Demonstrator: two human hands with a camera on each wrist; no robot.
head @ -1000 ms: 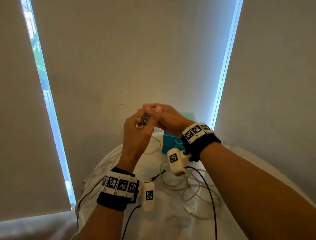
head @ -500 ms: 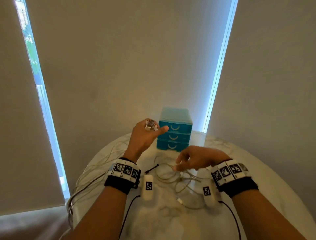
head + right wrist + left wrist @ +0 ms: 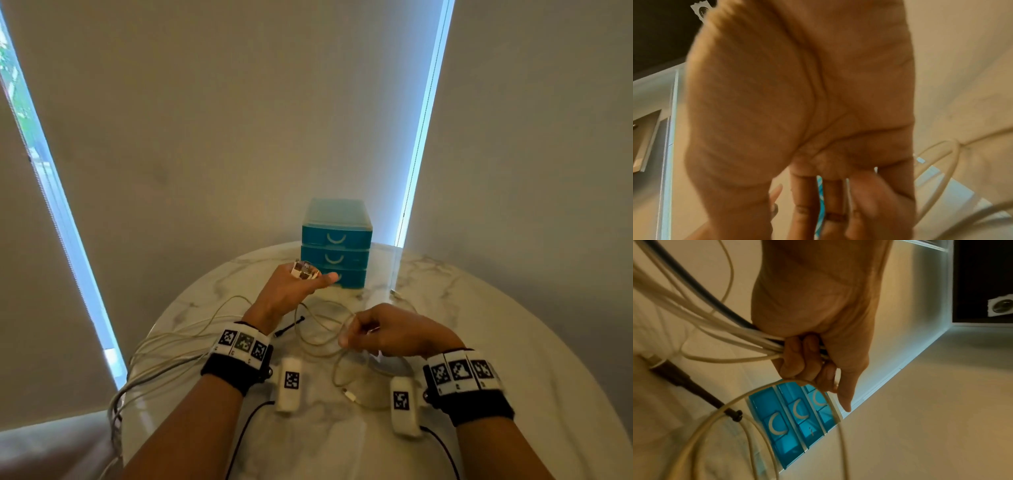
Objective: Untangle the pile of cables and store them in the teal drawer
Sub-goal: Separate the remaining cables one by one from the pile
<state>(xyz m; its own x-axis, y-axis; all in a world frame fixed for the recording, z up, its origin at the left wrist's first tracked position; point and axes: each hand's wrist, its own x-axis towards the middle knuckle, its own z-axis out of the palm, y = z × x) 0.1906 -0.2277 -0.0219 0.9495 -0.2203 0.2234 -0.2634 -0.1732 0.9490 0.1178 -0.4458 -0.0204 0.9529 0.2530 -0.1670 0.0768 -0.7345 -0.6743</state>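
Observation:
My left hand (image 3: 308,277) is raised in front of the teal drawer unit (image 3: 335,246), whose three drawers are closed. It grips a bundle of cable ends (image 3: 304,270). In the left wrist view its fingers (image 3: 797,360) curl round several pale cables and one dark one (image 3: 715,324). These cables trail left over the table edge (image 3: 154,356). My right hand (image 3: 356,337) is low over loose beige cable loops (image 3: 322,346) with its fingertips at a strand. In the right wrist view its fingers (image 3: 803,203) look fairly straight and blurred, with nothing between them.
The round marble table (image 3: 513,342) stands against grey blinds. A short black cable (image 3: 289,325) lies between my hands. A white plug end (image 3: 349,395) rests near my right wrist, and another connector (image 3: 394,293) lies right of the drawers.
My hands have parted. The left one lowered slightly, still holding the cable ends. The right one dropped to the loose loops on the table. The view tilted down.

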